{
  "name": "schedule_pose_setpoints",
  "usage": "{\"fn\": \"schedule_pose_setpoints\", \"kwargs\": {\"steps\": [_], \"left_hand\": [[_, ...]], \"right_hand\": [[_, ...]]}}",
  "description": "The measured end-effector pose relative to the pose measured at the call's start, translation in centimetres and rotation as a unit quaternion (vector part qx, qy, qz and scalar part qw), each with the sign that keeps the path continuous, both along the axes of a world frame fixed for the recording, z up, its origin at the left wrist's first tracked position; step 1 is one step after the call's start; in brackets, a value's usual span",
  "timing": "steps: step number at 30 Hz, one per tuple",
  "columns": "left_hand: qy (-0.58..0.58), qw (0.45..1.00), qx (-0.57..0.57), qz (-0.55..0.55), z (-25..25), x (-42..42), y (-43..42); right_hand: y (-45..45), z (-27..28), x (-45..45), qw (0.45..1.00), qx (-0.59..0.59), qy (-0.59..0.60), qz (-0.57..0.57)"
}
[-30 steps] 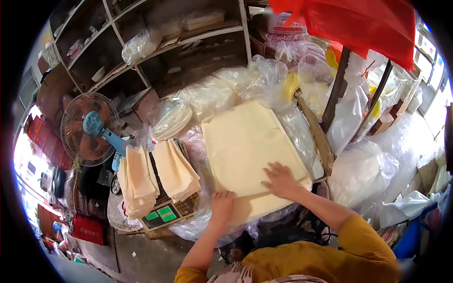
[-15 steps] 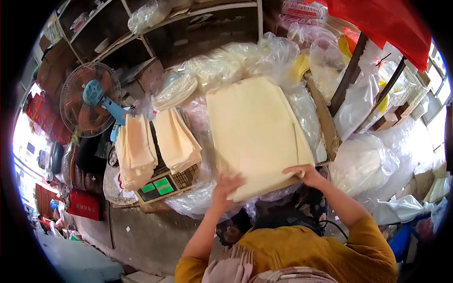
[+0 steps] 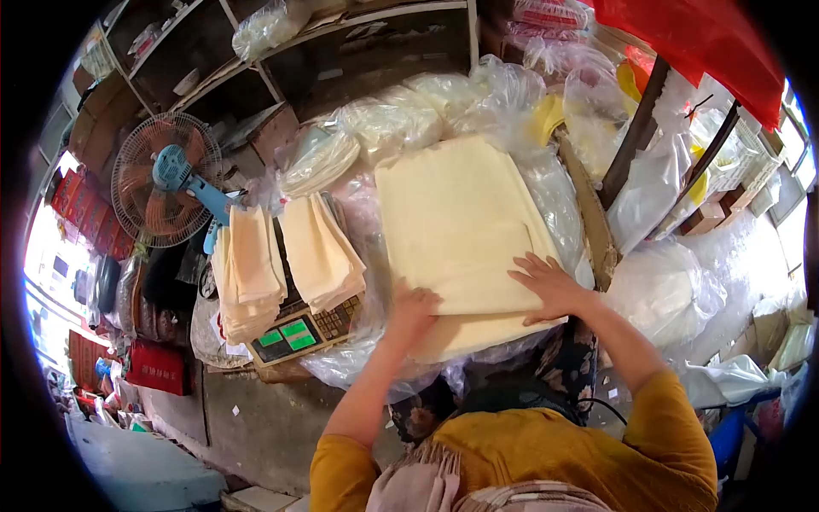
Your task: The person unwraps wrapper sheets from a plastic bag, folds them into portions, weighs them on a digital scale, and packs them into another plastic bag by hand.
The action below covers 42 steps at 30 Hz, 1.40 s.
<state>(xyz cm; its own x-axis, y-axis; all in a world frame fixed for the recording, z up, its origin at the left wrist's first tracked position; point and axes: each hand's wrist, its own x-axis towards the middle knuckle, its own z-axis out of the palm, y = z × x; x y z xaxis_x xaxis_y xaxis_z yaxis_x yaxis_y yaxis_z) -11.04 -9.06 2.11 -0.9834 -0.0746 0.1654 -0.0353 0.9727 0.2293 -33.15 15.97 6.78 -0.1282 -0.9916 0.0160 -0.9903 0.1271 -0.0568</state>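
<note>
Cream rectangular sheets (image 3: 461,226) mid-frame: lower-right corner, lifted moment earlier, lay flat, apparently settled. My right hand (image 3: 560,291) spread wide there; left hand (image 3: 415,311) touched lower-left edge, grip unclear.

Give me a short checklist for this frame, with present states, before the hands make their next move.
1. Right hand spread over the near right part of the cream sheets: ok.
2. Left hand at their near left side: ok; whether it grips an edge: cannot tell.
3. Near edges of the upper and lower layers flush: not ok, the lower layer shows beyond the upper one.
4. Two folded piles, left and right, apart from both hands: ok.
5. Scale display lit: ok; its reading: cannot tell, too small.
6. Fan apart from the cream sheets: ok.
</note>
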Motion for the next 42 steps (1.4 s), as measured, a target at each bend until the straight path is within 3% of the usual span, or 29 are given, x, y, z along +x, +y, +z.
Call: {"fn": "schedule_pose_setpoints", "kwargs": {"steps": [1, 3, 4, 6, 8, 9, 12, 14, 16, 17, 19, 20, 22, 24, 25, 27, 28, 30, 32, 33, 37, 38, 40, 42], "left_hand": [[-0.004, 0.991, 0.115, 0.071, 0.2, 0.1, -0.6], [-0.014, 0.918, 0.338, 0.206, 0.8, 0.1, -1.1], [0.020, 0.894, 0.361, 0.263, 1.6, -0.6, -0.8], [0.085, 0.832, 0.400, 0.374, 3.0, -2.8, 0.8], [0.078, 0.932, 0.161, 0.315, 3.3, -5.2, 1.8], [0.072, 0.957, 0.035, 0.277, 3.3, -6.0, 2.4], [0.060, 0.968, -0.069, 0.233, -4.2, -7.7, 1.9], [0.015, 0.975, -0.055, 0.216, -3.4, -8.2, 1.8], [-0.042, 0.975, -0.057, 0.212, -1.5, -7.6, 2.0], [0.015, 0.974, -0.090, 0.210, -2.7, -7.8, 1.7], [-0.080, 0.965, -0.080, 0.237, 0.6, -8.0, 2.6], [-0.039, 0.967, -0.067, 0.242, 0.8, -7.9, 2.9], [-0.003, 0.970, -0.005, 0.242, 0.2, -6.8, 4.7], [0.012, 0.971, 0.131, 0.201, -1.4, -5.8, 7.0], [0.033, 0.961, 0.219, 0.168, -2.1, -5.3, 7.3], [0.064, 0.960, 0.248, 0.117, -0.3, -3.5, 6.4], [0.078, 0.958, 0.262, 0.089, 1.1, -2.3, 6.1], [0.242, 0.939, 0.222, 0.105, 5.4, 0.6, 3.3], [0.368, 0.908, 0.087, 0.179, 9.1, 4.0, -1.2], [0.420, 0.886, 0.078, 0.181, 11.5, 5.8, -3.8], [0.340, 0.814, -0.172, 0.438, 16.8, 10.7, -13.3], [0.278, 0.817, -0.169, 0.475, 16.9, 11.4, -15.3], [0.153, 0.809, -0.161, 0.544, 16.0, 12.6, -19.4], [0.090, 0.832, -0.103, 0.538, 15.4, 13.5, -21.8]], "right_hand": [[0.4, 0.3, -0.8, 0.999, -0.008, 0.005, 0.050], [0.8, 1.1, -1.6, 0.957, 0.007, -0.269, -0.112], [0.8, 1.3, -1.9, 0.897, 0.015, -0.398, -0.191], [-1.0, -0.1, -2.7, 0.885, -0.026, -0.334, -0.322], [-2.8, -2.0, -3.3, 0.870, -0.046, -0.301, -0.388], [-3.4, -1.5, -2.8, 0.894, -0.059, -0.226, -0.381], [-4.9, -1.0, -1.4, 0.949, -0.099, -0.022, -0.299], [-5.1, -3.6, -1.0, 0.973, -0.136, 0.080, -0.166], [-5.1, -4.9, -0.7, 0.976, -0.113, 0.067, -0.172], [-5.3, -5.2, -1.2, 0.977, -0.105, 0.064, -0.175], [-4.7, -3.9, -1.4, 0.956, -0.197, -0.006, -0.220], [-4.2, -2.9, -1.6, 0.932, -0.164, -0.074, -0.314], [-4.0, -0.2, 0.0, 0.855, -0.098, -0.266, -0.434], [-4.8, 2.5, 3.4, 0.723, -0.037, -0.499, -0.477], [-5.3, 0.5, 3.2, 0.709, -0.112, -0.555, -0.421], [-6.4, -4.6, 1.9, 0.652, -0.254, -0.650, -0.295], [-7.7, -2.1, 2.5, 0.674, -0.227, -0.640, -0.292], [-11.3, 1.9, 3.9, 0.683, -0.272, -0.641, -0.223], [-15.6, 6.9, 6.0, 0.679, -0.253, -0.669, -0.163], [-18.0, 8.6, 6.9, 0.672, -0.244, -0.687, -0.130], [-28.4, 11.1, 10.9, 0.610, -0.221, -0.761, -0.010], [-30.9, 10.3, 11.5, 0.592, -0.221, -0.775, 0.011], [-35.0, 6.0, 11.8, 0.727, -0.223, -0.649, -0.024], [-35.9, 4.8, 12.7, 0.835, -0.202, -0.508, -0.062]]}}
